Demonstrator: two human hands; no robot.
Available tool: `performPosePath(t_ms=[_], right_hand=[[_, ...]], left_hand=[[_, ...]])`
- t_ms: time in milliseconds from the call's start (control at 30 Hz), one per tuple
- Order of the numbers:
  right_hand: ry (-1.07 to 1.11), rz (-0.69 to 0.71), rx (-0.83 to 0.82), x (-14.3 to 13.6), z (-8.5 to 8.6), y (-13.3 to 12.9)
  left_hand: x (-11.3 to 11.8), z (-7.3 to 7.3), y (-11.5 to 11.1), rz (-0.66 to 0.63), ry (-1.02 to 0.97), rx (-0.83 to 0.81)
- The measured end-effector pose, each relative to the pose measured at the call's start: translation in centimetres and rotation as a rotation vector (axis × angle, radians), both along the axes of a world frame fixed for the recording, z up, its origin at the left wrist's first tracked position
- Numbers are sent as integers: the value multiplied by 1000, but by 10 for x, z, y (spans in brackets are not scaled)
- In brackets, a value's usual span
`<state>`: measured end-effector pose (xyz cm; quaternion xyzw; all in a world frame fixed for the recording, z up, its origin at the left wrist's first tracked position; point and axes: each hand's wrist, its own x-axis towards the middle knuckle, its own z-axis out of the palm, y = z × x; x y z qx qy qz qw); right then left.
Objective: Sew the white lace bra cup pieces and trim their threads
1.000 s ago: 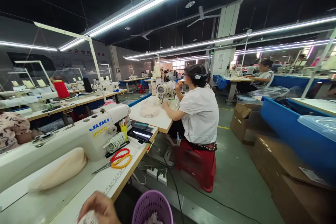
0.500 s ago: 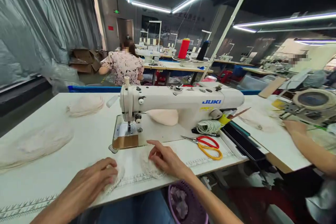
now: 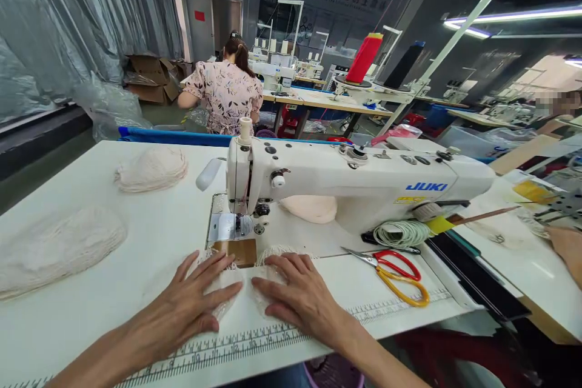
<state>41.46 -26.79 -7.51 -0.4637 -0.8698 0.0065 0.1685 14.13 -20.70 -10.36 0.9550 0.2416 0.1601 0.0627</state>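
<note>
My left hand lies with fingers spread on a small whitish fabric piece, just in front of the sewing machine. Beside it, my right hand presses flat on a second whitish piece with a frilly edge. Both pieces are largely covered by the hands. Past the fingertips is the brown plate below the needle area. To the right of my right hand lie scissors with one red and one yellow handle loop.
Stacks of cream fabric, one large and one smaller, lie at left. A cream piece sits under the machine arm, a coiled pale cord at its base. A ruler strip follows the front edge. A co-worker sits ahead.
Both hands have moved forward toward the machine with the fabric pieces, and their curled fingers have flattened out. The view has come closer and tilted.
</note>
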Motion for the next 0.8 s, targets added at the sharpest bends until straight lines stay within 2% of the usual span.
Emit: performPosePath(t_ms=[133,267,367,467,533,667,733,800], right_hand=[[-57,76,-25,4,4,8],[-122,102,-79,7,5,10],[-178,126,-112,8,3,10],[-207,165,-121,11,4,10],[-190,134,-119,15,6,10],[-137,72,-87,18,9,9],[-108,84,-58,17,8,8],[-59,49,-16,16,8,5]], left_hand=[[-3,13,10,-162,168,-97],[-1,34,14,-204,250,-223],[0,43,17,-229,282,-271],[-2,41,22,-252,290,-261],[-4,35,25,-234,249,-201],[-3,24,24,-114,136,-7],[0,23,19,-41,112,71],[2,23,11,-30,94,128]])
